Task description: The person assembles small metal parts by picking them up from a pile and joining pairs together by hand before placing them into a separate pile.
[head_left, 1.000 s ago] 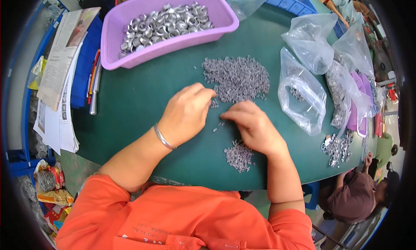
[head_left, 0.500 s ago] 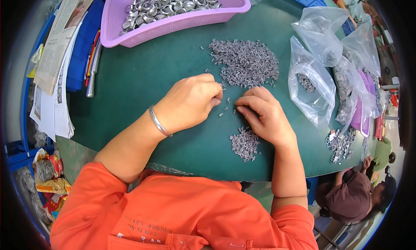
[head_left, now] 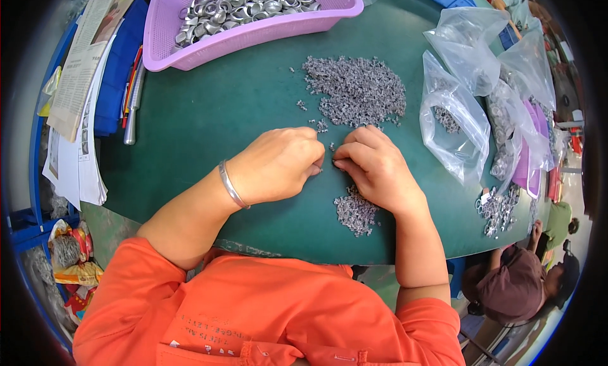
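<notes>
Hands are meeting at the fingertips over the green table point(head_left: 209, 119): your left hand point(head_left: 278, 163) and your right hand point(head_left: 373, 166) are curling inward, knuckles up, pinching at something too small to make out between them. You are wearing a metal bracelet point(head_left: 232, 185) on the left wrist. Just beyond your fingers a big heap of small grey parts point(head_left: 356, 90) is lying on the table, and a smaller pile point(head_left: 356, 212) is sitting under your right wrist. Farther out past your left hand a purple tub point(head_left: 253, 33) is holding metal rings point(head_left: 244, 5). Clear plastic bags point(head_left: 453, 119) are lying off to your right.
</notes>
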Tool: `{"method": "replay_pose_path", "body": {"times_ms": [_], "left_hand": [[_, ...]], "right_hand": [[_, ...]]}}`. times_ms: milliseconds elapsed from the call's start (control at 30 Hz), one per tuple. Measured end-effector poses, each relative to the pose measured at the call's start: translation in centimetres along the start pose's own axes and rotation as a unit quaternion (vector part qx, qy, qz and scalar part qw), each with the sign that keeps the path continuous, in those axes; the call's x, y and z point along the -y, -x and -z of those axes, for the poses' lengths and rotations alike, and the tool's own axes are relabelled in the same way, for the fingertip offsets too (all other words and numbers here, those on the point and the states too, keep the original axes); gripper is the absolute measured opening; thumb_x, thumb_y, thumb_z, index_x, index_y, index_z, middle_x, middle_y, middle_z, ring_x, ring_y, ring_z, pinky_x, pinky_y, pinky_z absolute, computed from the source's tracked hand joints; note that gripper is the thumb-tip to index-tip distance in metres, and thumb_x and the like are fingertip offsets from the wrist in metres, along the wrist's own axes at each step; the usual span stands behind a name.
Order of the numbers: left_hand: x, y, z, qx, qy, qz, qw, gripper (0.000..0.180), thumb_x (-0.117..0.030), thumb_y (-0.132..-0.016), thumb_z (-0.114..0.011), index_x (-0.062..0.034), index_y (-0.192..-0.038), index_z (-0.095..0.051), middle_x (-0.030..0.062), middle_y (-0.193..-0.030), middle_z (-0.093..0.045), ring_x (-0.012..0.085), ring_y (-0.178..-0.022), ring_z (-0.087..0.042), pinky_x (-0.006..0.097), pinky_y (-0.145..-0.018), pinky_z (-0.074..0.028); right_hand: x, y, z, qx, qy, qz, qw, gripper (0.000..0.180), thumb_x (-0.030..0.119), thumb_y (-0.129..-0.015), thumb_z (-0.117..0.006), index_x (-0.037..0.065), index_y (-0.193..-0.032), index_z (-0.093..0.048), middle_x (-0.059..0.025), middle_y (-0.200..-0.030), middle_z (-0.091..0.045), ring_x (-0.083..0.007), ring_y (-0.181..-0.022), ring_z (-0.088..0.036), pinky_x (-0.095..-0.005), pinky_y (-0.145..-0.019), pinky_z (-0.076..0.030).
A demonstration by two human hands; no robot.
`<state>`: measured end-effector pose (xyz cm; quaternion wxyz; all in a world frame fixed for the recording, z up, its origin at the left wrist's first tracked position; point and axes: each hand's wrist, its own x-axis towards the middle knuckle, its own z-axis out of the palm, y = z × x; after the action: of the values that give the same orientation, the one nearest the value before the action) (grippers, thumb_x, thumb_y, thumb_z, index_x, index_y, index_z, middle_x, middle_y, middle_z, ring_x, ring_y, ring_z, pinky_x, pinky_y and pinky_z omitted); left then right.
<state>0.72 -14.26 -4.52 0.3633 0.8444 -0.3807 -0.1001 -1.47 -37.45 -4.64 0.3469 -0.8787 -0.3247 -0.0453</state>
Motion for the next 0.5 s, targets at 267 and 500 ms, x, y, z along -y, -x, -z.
{"method": "replay_pose_path", "body": {"times_ms": [267,500], "left_hand": [[-0.4,-0.1,-0.2,-0.017,-0.015,0.013,1.000,0.006,-0.005,-0.084,-0.074,-0.0022,-0.085,-0.069,0.0143,-0.085,-0.063,0.0366,-0.082,-0.065,0.044,-0.071,-0.053],[-0.3,-0.2,-0.3,-0.051,-0.008,0.006,0.999,0.008,-0.005,-0.084,-0.074,-0.0017,-0.083,-0.067,0.0144,-0.083,-0.063,0.0367,-0.080,-0.065,0.044,-0.070,-0.053]], "right_hand": [[0.0,-0.5,-0.7,-0.046,0.012,-0.028,0.998,0.016,-0.001,-0.082,-0.072,0.003,-0.098,-0.072,-0.0097,-0.091,-0.063,-0.0310,-0.086,-0.062,-0.0401,-0.076,-0.051],[-0.3,0.4,0.1,-0.064,-0.012,-0.051,0.997,0.014,-0.002,-0.080,-0.075,0.002,-0.094,-0.071,-0.0112,-0.090,-0.065,-0.0324,-0.085,-0.064,-0.0410,-0.074,-0.053]]}}
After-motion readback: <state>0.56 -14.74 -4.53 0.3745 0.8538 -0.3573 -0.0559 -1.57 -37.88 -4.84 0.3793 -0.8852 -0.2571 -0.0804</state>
